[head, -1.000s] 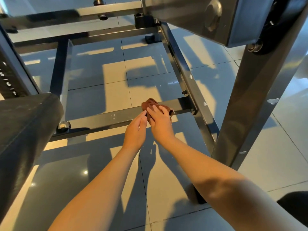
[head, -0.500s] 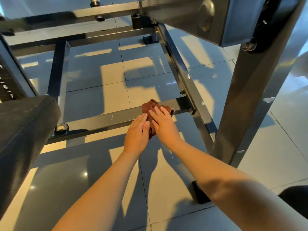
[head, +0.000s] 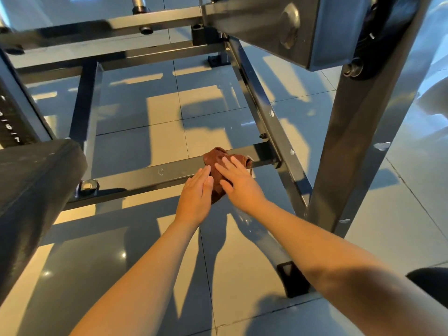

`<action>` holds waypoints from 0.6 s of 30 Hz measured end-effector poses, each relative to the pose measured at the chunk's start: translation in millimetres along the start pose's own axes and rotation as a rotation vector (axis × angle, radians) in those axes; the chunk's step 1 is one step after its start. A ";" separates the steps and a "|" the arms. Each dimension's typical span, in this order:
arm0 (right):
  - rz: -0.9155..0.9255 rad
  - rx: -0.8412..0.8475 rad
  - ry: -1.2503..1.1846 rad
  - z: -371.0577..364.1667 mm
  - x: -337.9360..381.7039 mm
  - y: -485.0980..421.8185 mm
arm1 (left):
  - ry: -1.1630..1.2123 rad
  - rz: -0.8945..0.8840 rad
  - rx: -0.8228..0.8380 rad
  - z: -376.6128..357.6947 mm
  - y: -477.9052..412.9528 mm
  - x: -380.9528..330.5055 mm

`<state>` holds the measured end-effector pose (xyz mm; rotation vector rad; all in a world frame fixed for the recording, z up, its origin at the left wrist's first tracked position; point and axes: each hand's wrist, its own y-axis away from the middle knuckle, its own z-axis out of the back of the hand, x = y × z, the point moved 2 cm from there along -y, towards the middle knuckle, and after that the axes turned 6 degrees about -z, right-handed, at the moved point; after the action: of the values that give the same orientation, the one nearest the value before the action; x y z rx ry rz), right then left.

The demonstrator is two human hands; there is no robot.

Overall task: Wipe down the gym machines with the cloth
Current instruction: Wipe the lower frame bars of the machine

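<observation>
A crumpled brown cloth (head: 214, 159) lies on the low dark crossbar (head: 150, 174) of the gym machine's base frame, near its right end. My right hand (head: 238, 181) presses flat on the cloth with straight fingers. My left hand (head: 196, 194) lies flat beside it, fingers straight, its fingertips touching the cloth's left edge and the bar. Part of the cloth is hidden under my right hand.
A black padded part (head: 31, 190) juts in at the left, with a numbered weight stack (head: 9, 127) behind it. A grey upright post (head: 358, 146) and a metal housing (head: 274, 27) stand at right. The side rail (head: 264, 115) runs back along the glossy tiled floor (head: 135, 132).
Both hands stay on the cloth at the same spot of the crossbar. My left hand has closed in until its fingertips meet the cloth. The view has shifted slightly.
</observation>
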<state>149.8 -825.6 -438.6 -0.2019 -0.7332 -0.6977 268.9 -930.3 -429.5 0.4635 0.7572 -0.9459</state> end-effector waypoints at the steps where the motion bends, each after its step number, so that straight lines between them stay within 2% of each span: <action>1: -0.017 -0.024 0.004 8.7 -10.3 -0.6 | -0.008 0.003 0.006 -0.2 0.3 0.4; 4: -0.221 -0.171 -0.097 30.9 -36.9 -6.9 | 0.010 0.044 0.017 -3.6 1.5 -1.3; 6: -0.291 -0.219 -0.013 26.1 -27.2 -9.2 | 0.023 0.053 0.001 -7.0 2.0 -4.4; 8: -0.202 -0.182 0.044 7.4 -0.3 -9.3 | 0.031 0.052 -0.018 -10.2 2.5 -7.1; 10: -0.088 -0.063 0.028 -8.9 22.6 -5.1 | 0.050 0.061 -0.040 -11.2 3.3 -9.3; 13: -0.033 0.011 0.011 -4.1 13.2 -4.6 | 0.072 0.076 -0.063 -5.7 3.5 -10.1; 15: -0.039 -0.017 0.057 8.4 -6.7 -7.9 | 0.063 0.056 -0.049 -3.4 3.6 -8.9; 18: -0.171 -0.171 0.016 27.5 -24.3 -19.9 | 0.048 0.047 -0.005 -2.5 2.6 -5.7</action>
<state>108.9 -817.2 -436.1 -0.2910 -0.6807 -0.9253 268.1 -924.2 -426.8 0.4993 0.7892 -0.8919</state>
